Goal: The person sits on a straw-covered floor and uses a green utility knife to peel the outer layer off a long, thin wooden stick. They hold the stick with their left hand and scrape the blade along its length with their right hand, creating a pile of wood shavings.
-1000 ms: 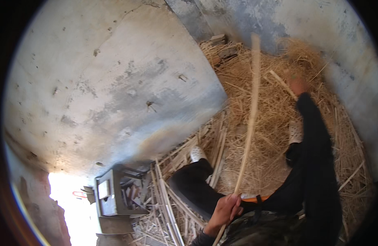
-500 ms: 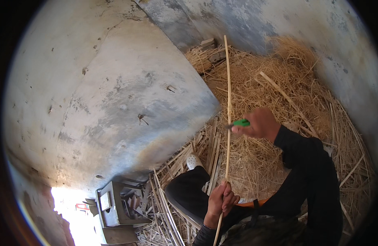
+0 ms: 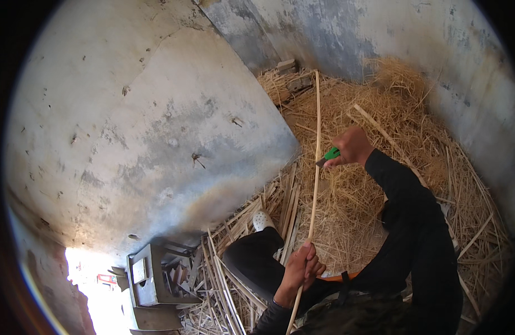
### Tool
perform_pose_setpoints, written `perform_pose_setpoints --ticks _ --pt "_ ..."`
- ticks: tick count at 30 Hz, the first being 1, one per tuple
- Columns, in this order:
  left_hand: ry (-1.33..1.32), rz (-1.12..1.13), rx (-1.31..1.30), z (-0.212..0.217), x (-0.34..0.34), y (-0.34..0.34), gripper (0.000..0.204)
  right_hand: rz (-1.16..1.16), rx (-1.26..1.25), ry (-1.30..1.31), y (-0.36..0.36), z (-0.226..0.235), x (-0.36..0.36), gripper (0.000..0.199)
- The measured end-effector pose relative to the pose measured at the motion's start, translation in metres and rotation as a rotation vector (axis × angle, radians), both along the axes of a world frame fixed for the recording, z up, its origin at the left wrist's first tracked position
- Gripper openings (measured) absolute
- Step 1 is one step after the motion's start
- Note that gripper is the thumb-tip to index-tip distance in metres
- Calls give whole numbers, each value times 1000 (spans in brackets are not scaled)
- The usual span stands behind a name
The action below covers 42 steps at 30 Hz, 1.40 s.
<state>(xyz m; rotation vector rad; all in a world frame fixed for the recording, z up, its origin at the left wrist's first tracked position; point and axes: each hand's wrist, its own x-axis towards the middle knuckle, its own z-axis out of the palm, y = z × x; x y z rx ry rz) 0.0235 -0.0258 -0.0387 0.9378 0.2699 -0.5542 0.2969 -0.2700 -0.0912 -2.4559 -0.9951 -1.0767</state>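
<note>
- A stained, pale plaster wall (image 3: 151, 128) is filling the left half of the view, and a second, grey-blue wall (image 3: 347, 39) is rising behind.
- A broad heap of straw-coloured shavings (image 3: 352, 195) is covering the floor on the right, with loose pale strips (image 3: 229, 279) lying lower left.
- A grey cabinet-like piece of furniture (image 3: 148, 282) is standing at lower left, beside a bright opening.
- The wearer's left leg (image 3: 254, 259), in dark trousers, is bending outward above the strips.
- A long, thin, pale stick (image 3: 314, 204) is running from the lower edge, past the lap, up over the shavings. It is curving slightly, so it is probably light and springy, fairly stiff up close but whippy at the far end. Gripping low, near the lap, should be steadying it; its shaved-looking edges may be splintery.
- The left hand (image 3: 300, 269) is closing firmly around the stick's lower part.
- The right hand (image 3: 352, 147) is wrapping around a small green-handled knife (image 3: 331, 153), whose dark blade is pointing at the stick's middle; whether it is touching, I cannot tell.
</note>
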Motion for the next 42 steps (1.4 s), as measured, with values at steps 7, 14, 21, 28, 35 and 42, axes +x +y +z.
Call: perform_pose_setpoints --ticks 7,14,21,28,35,42 --pt "124 17 -33 -18 -7 14 36 71 -206 -4 -7 -25 21 81" --pt "60 227 72 -10 -72 72 39 -352 320 749 -93 -99 41 65" --pt "-70 91 99 0 4 43 45 -548 371 876 -84 3 -14 61" --pt "-158 61 237 -16 32 15 46 -307 389 707 -73 15 -75 56" --pt "-795 64 980 -23 60 18 44 -544 998 482 -128 -10 -122 54" --pt "-871 69 1027 -14 53 15 42 -763 1227 589 -156 -121 -234 52"
